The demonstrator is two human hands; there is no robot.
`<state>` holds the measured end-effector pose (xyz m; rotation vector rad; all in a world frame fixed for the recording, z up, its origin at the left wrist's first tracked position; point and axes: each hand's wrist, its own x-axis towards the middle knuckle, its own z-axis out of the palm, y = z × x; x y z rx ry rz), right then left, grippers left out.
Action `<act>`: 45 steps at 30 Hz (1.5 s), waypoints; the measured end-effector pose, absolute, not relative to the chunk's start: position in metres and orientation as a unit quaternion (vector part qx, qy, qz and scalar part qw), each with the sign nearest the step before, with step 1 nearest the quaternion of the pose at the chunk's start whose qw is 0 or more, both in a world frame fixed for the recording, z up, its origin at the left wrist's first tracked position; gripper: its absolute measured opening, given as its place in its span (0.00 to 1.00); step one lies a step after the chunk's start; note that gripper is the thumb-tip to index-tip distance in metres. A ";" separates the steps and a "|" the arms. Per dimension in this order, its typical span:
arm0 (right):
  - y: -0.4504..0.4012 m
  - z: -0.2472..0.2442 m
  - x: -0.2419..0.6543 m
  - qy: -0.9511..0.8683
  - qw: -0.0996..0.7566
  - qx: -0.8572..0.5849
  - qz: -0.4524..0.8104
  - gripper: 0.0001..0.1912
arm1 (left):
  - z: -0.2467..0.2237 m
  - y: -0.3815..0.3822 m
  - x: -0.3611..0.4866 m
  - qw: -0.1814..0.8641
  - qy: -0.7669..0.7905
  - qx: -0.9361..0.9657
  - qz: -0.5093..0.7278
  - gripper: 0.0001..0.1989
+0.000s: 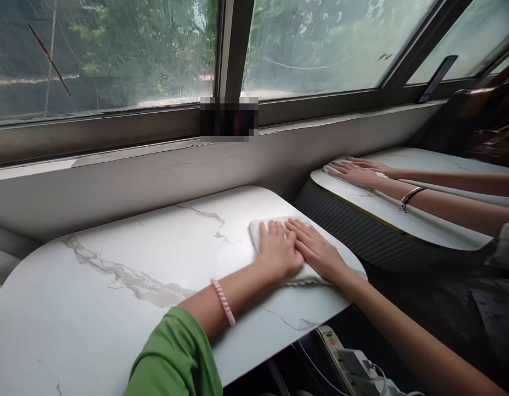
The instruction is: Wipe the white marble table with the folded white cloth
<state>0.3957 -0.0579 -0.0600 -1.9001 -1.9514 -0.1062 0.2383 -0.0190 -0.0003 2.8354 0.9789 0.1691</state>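
A white folded cloth (pixel 307 276) lies on the right part of a white marble-patterned table (pixel 126 231). My left hand (pixel 280 250) rests flat on the cloth with its fingers spread a little, a pink beaded bracelet on the wrist. Beside it, my right hand (pixel 318 250) lies on the cloth too, fingers stretched out toward the upper left and touching my left hand. Both palms are hidden against the cloth.
At the right, another person's hands (pixel 359 173) press a cloth on a second marble-patterned table (pixel 439 228). Windows (pixel 320 49) run behind a low wall. A power strip (pixel 334 352) with white plugs and cables sits below the near table edge.
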 end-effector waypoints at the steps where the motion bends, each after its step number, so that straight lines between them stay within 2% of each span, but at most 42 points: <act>1: -0.042 -0.059 0.390 -0.705 0.200 -0.679 -0.040 0.27 | -0.003 -0.005 0.232 0.066 0.328 0.940 0.065 0.29; 10: 0.112 -0.037 0.329 -0.749 0.159 -0.642 -0.021 0.27 | -0.014 0.125 0.186 0.016 0.437 0.895 0.090 0.27; 18: 0.129 -0.031 0.322 -0.757 0.176 -0.629 -0.016 0.27 | -0.015 0.139 0.182 0.014 0.447 0.889 0.096 0.26; 24: 0.084 -0.032 0.314 -0.756 0.176 -0.631 -0.008 0.28 | -0.011 0.098 0.172 0.024 0.428 0.901 0.073 0.29; 36: -0.116 -0.051 0.294 -0.745 0.217 -0.629 -0.041 0.31 | 0.005 -0.074 0.133 0.086 0.323 0.941 0.045 0.34; 45: -0.146 -0.049 0.291 -0.754 0.230 -0.613 -0.051 0.33 | 0.011 -0.109 0.129 0.135 0.330 0.934 0.040 0.33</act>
